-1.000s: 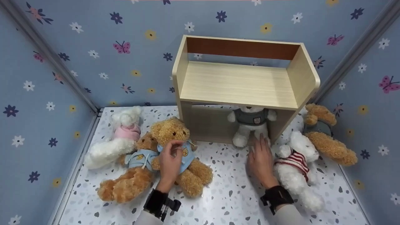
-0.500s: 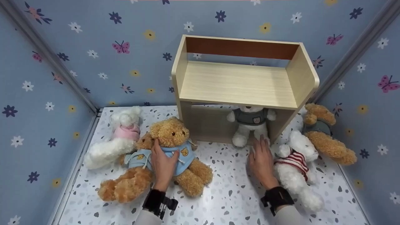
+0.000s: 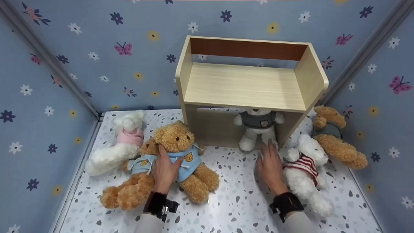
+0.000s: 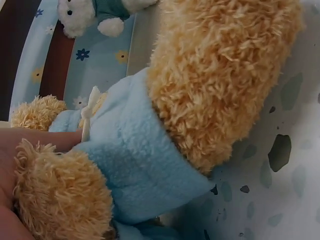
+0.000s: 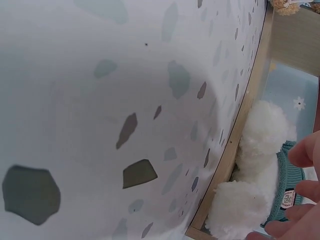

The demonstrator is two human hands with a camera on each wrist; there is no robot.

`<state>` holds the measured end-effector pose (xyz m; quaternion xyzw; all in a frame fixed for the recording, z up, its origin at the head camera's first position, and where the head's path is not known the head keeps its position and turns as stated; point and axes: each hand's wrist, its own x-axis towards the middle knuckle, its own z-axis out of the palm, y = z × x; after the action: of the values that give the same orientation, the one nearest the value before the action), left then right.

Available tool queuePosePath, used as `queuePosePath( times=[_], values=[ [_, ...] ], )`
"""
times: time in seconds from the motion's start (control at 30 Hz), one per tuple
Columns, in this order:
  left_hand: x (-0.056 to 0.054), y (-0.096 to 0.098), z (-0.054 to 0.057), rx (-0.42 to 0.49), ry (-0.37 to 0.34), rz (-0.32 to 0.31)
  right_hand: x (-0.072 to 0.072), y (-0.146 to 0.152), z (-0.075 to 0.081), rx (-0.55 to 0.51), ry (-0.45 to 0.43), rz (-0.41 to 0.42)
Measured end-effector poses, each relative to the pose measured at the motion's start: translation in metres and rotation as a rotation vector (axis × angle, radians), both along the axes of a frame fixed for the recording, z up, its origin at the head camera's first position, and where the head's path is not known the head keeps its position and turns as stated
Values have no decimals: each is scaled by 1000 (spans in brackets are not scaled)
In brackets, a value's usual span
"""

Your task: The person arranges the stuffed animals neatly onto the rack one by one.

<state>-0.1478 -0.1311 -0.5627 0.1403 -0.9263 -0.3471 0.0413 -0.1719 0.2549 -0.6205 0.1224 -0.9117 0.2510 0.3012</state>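
Note:
My left hand (image 3: 165,170) grips the side of a curly tan teddy bear (image 3: 202,176) in a light-blue hoodie. Its thumb lies across the chest, and the fingers reach behind the bear's arm, partly hidden. In the left wrist view, the bear's furry arm (image 4: 62,192) sits between the thumb and the palm. My right hand (image 3: 270,168) has its fingers extended on the floor, the fingertips by the foot of a white teddy bear (image 3: 258,134). That bear, in a dark green top, sits upright in the lower compartment of the wooden shelf (image 3: 242,87); the upper board hides part of its head.
Left of the held bear lie a smaller brown bear (image 3: 134,191) in a blue hoodie and a white toy (image 3: 111,157) in pink. On the right lie a white bear (image 3: 305,186) in red stripes and a brown bear (image 3: 339,150). Flowered walls (image 3: 142,58) enclose the speckled floor.
My left hand has let go of the hoodie cord at the tan bear's neck and shifted left and down to grip the bear's side. The right hand stays nearly still.

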Motion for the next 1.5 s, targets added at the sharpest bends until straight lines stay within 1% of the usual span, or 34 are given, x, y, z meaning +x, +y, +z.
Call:
queuePosePath(
  times=[0.1, 0.23, 0.37, 0.43, 0.53, 0.6, 0.73, 0.77, 0.83, 0.9, 0.97, 1.07, 1.23, 1.33, 1.43, 1.5],
  values=[
    [1, -1, -1, -3, 32, 31, 0, 0, 1, 0, -16, 2],
    [4, -2, -3, 51, 99, 57, 1, 0, 2, 0, -34, 2],
    [7, -2, -2, 103, 143, 69, 4, 0, 4, 11, -57, -8],
    [9, -1, -1, 96, 165, 66, 5, -1, 5, 14, -71, -11],
    [11, 2, 0, 57, 215, 51, 6, -1, 6, 14, -79, -10],
    [13, 4, 0, 11, 275, 33, 6, -2, 7, 4, -81, -2],
    [17, 10, -1, -50, 428, -3, 7, -3, 8, -14, -63, 22],
    [18, 12, 0, -56, 467, -15, 6, -3, 9, -16, -58, 27],
    [19, 15, 0, -45, 522, -35, 6, -4, 10, -16, -50, 35],
    [20, 18, 2, -15, 543, -46, 6, -6, 12, -15, -48, 38],
    [21, 20, 4, 30, 541, -47, 7, -7, 14, -23, -59, 41],
    [23, 22, 7, 105, 500, -40, 7, -10, 17, -42, -87, 41],
    [21, 20, 6, 191, 413, -43, 9, -15, 19, -131, -138, 50],
    [20, 20, 5, 261, 356, -59, 10, -19, 20, -169, -157, 62],
    [19, 21, 6, 351, 282, -81, 9, -23, 22, -190, -182, 79],
    [19, 22, 5, 393, 240, -90, 9, -25, 23, -215, -220, 97]
  ],
)
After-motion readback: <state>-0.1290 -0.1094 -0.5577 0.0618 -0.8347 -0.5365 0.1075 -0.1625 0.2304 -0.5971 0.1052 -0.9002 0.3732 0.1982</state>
